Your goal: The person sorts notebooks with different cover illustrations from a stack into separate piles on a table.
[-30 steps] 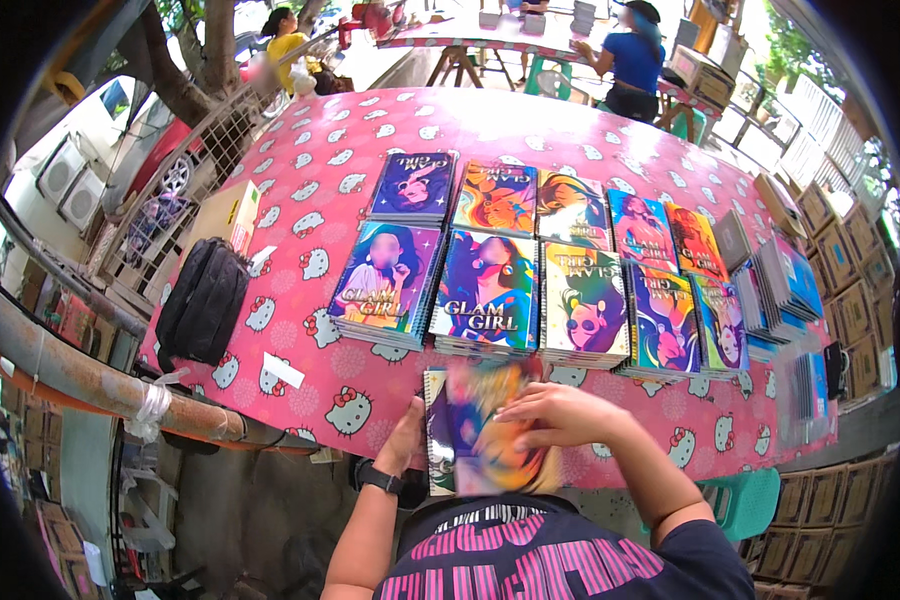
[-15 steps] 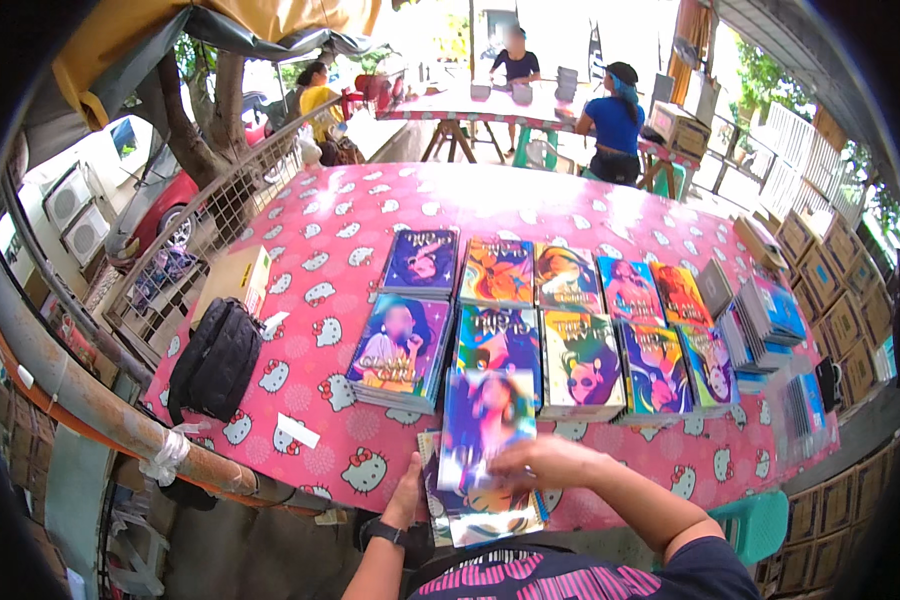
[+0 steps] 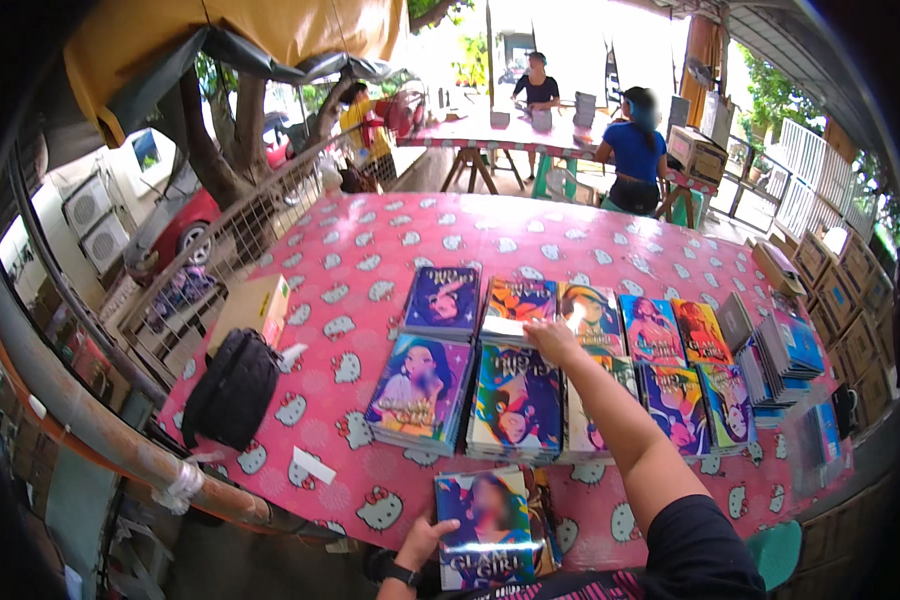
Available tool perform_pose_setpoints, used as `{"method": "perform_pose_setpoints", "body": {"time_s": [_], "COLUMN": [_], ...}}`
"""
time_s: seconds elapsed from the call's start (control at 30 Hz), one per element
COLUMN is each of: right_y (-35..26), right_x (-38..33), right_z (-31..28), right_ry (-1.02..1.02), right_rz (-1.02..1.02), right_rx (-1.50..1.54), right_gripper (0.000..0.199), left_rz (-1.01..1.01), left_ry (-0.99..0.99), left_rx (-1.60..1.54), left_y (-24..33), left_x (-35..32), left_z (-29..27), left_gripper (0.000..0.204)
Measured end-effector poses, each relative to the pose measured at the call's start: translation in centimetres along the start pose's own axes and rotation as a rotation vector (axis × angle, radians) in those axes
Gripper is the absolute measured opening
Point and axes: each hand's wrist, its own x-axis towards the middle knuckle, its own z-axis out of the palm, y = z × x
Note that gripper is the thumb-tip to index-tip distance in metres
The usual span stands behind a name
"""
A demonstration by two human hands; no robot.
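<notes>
At the near table edge, my left hand (image 3: pixel 425 541) holds a small pile of illustrated notebooks (image 3: pixel 485 525), its thumb over the top cover's side. The top cover shows a long-haired figure on blue and other bright colours. Uneven edges of the books beneath stick out on the right. My right arm stretches across the rows to the far row. There my right hand (image 3: pixel 552 342) has its fingers closed on the near edge of an orange swirled notebook (image 3: pixel 522 297), beside a stack with a pale yellow cover (image 3: pixel 587 312). The fingertips are partly hidden.
Two rows of notebook stacks, including a purple one (image 3: pixel 420 390), cover the table's middle. A black bag (image 3: pixel 235 390) and a cardboard box (image 3: pixel 253 312) lie left. More notebooks (image 3: pixel 790 340) lean at right, near piled cartons (image 3: pixel 855 290). Several people work around a far table (image 3: pixel 450 135).
My right hand has left the near pile and reached forward to the far row. The notebook it was holding over the pile is no longer in it. My left hand remains at the pile.
</notes>
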Motion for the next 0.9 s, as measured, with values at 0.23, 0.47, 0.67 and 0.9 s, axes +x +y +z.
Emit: {"method": "perform_pose_setpoints", "body": {"time_s": [0.23, 0.47, 0.67, 0.9], "right_y": [-6.0, -12.3, -22.8, -24.4], "right_x": [-10.3, -14.0, -7.4, -6.8], "right_z": [-12.9, -14.5, -5.8, -1.0], "right_ry": [-0.051, -0.561, 0.159, 0.123], "right_rz": [-0.159, -0.399, -0.371, -0.407], "right_rx": [0.490, 0.700, 0.319, 0.255], "right_gripper": [0.019, 0.043, 0.069, 0.044], "left_rz": [-0.005, -0.041, 0.080, 0.264], "left_ry": [0.013, -0.123, 0.019, 0.215], "left_rx": [-0.281, -0.156, -0.081, 0.364], "left_y": [-2.9, -1.2, -0.7, -0.5], "left_x": [0.9, 0.8, 0.2, -0.9], "left_z": [-1.4, -0.9, 0.2, 3.5], "left_gripper": [0.055, 0.058, 0.057, 0.088]}}
